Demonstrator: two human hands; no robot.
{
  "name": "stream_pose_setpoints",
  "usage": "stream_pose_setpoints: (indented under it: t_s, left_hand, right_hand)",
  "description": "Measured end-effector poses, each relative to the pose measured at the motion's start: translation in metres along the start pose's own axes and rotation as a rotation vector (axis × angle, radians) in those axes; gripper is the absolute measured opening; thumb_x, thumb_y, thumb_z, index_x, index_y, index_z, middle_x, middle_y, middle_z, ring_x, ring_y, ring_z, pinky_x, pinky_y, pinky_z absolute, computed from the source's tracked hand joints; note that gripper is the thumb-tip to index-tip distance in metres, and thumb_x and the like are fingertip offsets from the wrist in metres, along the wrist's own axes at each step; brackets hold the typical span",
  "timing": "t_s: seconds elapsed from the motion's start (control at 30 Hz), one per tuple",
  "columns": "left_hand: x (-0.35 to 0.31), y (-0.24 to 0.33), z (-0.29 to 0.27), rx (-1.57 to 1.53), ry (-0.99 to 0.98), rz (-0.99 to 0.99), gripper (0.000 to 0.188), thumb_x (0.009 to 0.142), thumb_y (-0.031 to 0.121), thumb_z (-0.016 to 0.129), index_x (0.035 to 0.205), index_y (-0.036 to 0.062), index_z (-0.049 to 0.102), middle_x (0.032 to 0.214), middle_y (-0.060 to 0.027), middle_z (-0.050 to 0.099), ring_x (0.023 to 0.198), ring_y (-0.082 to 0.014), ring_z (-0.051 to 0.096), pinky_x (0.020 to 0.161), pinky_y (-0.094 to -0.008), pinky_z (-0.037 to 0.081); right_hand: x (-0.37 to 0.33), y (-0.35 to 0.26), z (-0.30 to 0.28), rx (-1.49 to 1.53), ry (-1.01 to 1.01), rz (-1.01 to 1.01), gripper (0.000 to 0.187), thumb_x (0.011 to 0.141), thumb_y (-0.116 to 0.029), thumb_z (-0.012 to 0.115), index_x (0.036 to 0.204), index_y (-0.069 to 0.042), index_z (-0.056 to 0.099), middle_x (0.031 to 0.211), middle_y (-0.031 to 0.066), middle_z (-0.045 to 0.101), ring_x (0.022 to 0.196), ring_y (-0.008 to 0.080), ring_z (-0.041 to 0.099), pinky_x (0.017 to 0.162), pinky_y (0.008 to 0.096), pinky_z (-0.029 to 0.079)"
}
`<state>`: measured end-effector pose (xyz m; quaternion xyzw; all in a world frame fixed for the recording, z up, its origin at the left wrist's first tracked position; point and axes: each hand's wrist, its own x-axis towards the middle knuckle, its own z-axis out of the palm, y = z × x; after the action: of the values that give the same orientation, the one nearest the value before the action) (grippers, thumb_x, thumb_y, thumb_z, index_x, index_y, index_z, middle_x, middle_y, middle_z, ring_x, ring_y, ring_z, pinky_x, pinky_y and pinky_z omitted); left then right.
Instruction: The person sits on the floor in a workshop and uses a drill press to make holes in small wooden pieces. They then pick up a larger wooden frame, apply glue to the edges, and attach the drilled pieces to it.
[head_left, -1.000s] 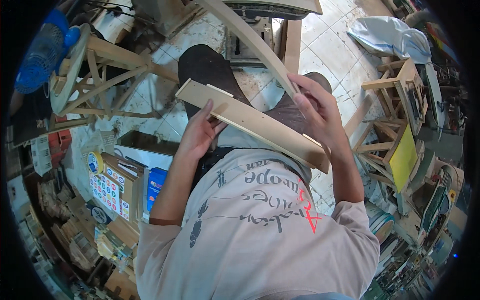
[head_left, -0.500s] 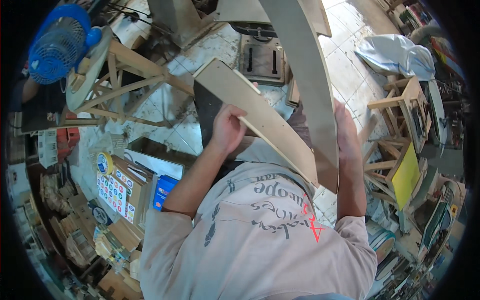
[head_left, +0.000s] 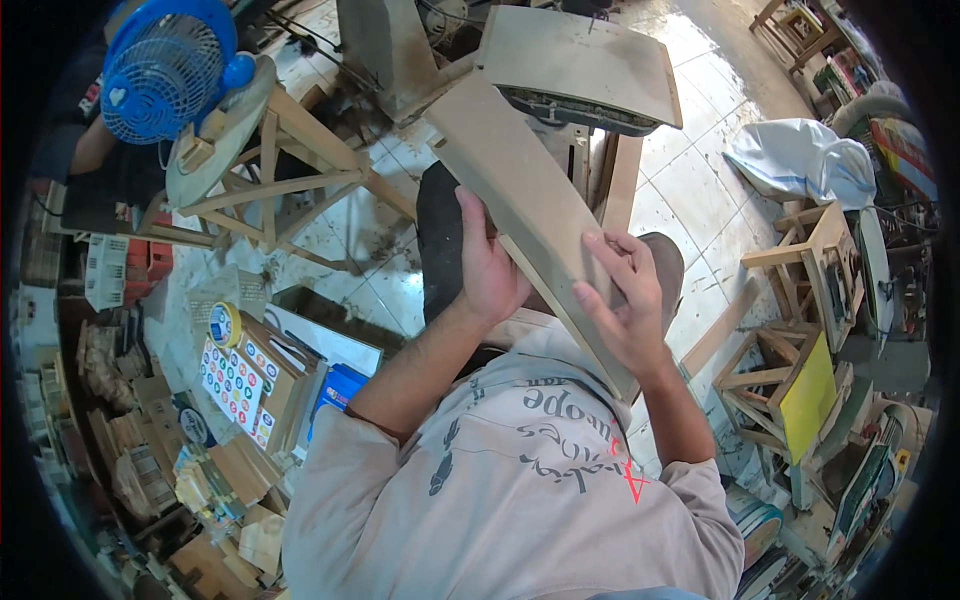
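A long, pale brown wooden panel [head_left: 505, 165] slants across my lap from the upper left to the lower right. A second board seems to lie under it, its pale edge [head_left: 548, 295] showing along the near side; how the two meet is hidden. My left hand [head_left: 490, 265] supports the near edge, thumb up beside it and fingers curled underneath, partly hidden. Over the panel's lower half, my right hand [head_left: 625, 300] has its fingers apart, with fingertips and thumb touching the top face and no wrap around it.
Beyond the panel stands a machine with a flat top [head_left: 580, 60]. A blue fan [head_left: 170, 75] is at a round-topped wooden stool [head_left: 270, 170] on the left, near another person's arm [head_left: 95, 145]. Wooden frames [head_left: 785, 385] stand right; boxes and wood scraps [head_left: 140, 470] fill the left.
The curved board my right hand held upright has come down toward the slanted panel and appears to cover it. My right hand has moved left, onto the top face.
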<state>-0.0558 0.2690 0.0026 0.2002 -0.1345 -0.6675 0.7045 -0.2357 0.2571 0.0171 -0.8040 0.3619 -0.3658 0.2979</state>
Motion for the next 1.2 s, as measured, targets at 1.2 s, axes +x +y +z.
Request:
stream_pose_setpoints:
  t_s: [1.2]
  left_hand:
    - [-0.001, 0.005, 0.017, -0.013, -0.079, 0.085, 0.093, 0.087, 0.079, 0.022, 0.141, 0.0059, 0.037, 0.126, -0.0102, 0.054, 0.118, -0.0228, 0.052, 0.098, -0.0467, 0.044]
  right_hand:
    - [-0.027, -0.003, 0.016, -0.015, -0.022, 0.01, 0.058, 0.076, -0.019, 0.079, 0.13, -0.011, 0.059, 0.124, 0.0177, 0.047, 0.105, 0.0281, 0.047, 0.089, 0.0379, 0.041]
